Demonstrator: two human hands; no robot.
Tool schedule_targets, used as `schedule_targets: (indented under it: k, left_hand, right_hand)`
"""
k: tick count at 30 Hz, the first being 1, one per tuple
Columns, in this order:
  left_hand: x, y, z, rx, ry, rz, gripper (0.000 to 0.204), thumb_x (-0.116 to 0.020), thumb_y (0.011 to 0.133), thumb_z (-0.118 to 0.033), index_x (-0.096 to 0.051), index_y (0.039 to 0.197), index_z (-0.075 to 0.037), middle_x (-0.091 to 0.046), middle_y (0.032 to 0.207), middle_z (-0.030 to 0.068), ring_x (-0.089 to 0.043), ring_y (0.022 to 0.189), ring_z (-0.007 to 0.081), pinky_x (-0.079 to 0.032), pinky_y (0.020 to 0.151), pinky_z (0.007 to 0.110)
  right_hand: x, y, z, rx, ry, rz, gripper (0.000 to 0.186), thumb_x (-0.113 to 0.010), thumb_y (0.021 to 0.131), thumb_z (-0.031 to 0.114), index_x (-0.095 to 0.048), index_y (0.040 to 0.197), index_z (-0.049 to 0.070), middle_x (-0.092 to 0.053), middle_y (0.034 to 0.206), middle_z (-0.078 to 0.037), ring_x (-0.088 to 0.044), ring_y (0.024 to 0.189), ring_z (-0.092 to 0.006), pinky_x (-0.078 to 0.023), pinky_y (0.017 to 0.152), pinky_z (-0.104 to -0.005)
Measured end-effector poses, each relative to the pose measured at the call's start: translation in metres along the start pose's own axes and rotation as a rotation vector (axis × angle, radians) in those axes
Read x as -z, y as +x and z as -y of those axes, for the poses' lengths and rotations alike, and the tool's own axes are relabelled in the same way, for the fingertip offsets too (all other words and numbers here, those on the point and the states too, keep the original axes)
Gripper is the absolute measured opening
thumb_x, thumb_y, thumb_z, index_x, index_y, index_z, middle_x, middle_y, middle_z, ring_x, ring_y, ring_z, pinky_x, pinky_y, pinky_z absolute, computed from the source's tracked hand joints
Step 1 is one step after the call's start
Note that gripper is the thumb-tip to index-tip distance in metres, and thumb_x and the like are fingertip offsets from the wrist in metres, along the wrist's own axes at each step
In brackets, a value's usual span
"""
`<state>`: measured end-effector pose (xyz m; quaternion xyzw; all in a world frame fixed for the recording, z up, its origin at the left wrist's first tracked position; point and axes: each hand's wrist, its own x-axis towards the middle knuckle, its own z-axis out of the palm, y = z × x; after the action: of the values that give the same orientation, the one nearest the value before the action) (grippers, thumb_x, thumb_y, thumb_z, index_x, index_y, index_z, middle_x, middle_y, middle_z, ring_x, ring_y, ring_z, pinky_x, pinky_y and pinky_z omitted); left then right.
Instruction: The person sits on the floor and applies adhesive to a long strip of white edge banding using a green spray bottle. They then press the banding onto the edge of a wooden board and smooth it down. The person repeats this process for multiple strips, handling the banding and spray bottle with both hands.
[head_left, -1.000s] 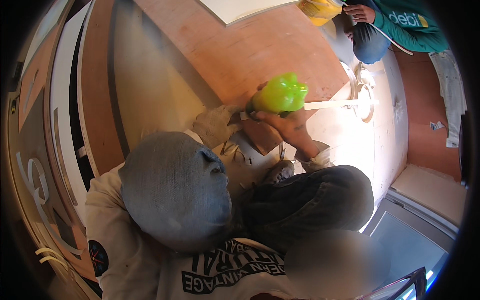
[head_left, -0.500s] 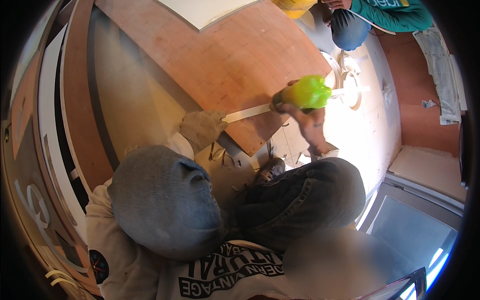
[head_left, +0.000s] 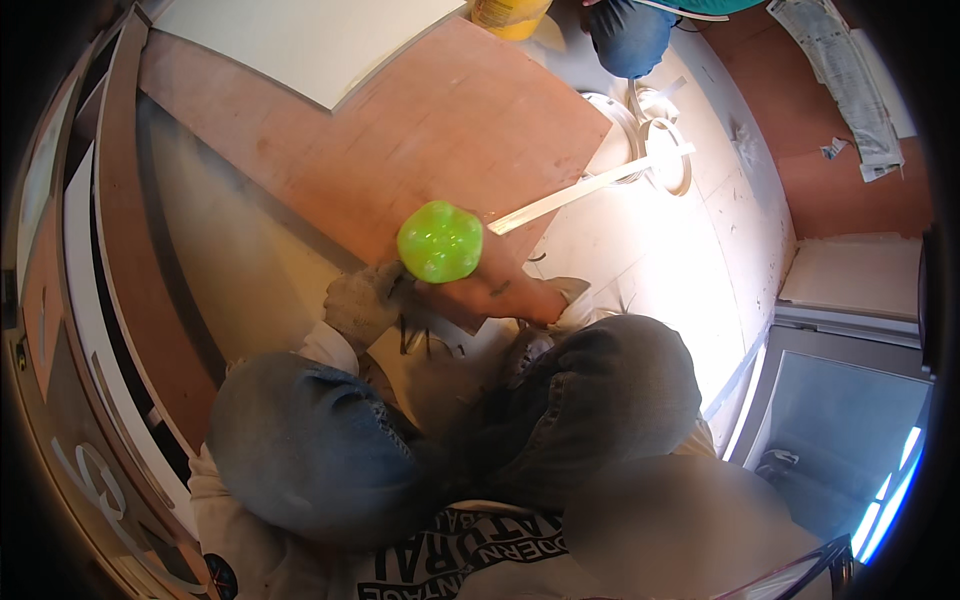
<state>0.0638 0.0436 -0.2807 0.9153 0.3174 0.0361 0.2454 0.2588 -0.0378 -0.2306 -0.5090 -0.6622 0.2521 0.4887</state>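
Right hand (head_left: 468, 292) grips green bottle (head_left: 440, 242) over brown board (head_left: 330, 160); left hand (head_left: 362, 302) just beside, can't tell its grip.

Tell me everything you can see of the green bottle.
The green bottle looks like glossy, translucent plastic, its rounded, lobed base facing the camera. Its neck end is hidden, so cap and contents can't be told. The right hand holds it above the reddish-brown board; the gloved left hand is close beside it, contact unclear.
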Motion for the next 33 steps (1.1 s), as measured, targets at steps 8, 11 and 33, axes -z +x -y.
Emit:
schedule_targets:
  k: [8, 11, 33]
  left_hand:
    - [-0.004, 0.002, 0.0, -0.183, 0.058, -0.156, 0.022, -0.064, 0.085, -0.024, -0.065, 0.103, -0.01, -0.067, 0.079, 0.0109, -0.065, 0.068, 0.0298, -0.052, 0.061, 0.041]
    - [-0.001, 0.004, -0.007, -0.194, 0.071, -0.154, 0.022, -0.064, 0.084, -0.023, -0.064, 0.102, -0.009, -0.066, 0.077, 0.0105, -0.064, 0.065, 0.0294, -0.052, 0.058, 0.04]
    - [-0.001, 0.002, 0.002, -0.19, 0.088, -0.105, 0.022, -0.058, 0.087, -0.027, -0.062, 0.103, -0.011, -0.066, 0.083, 0.0085, -0.065, 0.07, 0.0284, -0.051, 0.063, 0.042]
  right_hand:
    - [0.104, -0.024, -0.01, -0.431, 0.139, -0.459, 0.032, -0.071, 0.076, -0.002, -0.056, 0.104, 0.002, -0.064, 0.093, -0.007, -0.061, 0.084, -0.0168, -0.049, 0.077, -0.0305]
    - [0.114, -0.031, -0.01, -0.385, 0.122, -0.707, 0.035, -0.071, 0.076, -0.003, -0.052, 0.106, 0.001, -0.064, 0.091, -0.007, -0.061, 0.084, -0.0173, -0.049, 0.076, -0.0296]
    - [0.103, -0.039, -0.017, -0.315, -0.053, -0.381, 0.039, -0.074, 0.078, 0.002, -0.057, 0.113, 0.003, -0.065, 0.094, -0.008, -0.062, 0.091, -0.0201, -0.049, 0.081, -0.0324]
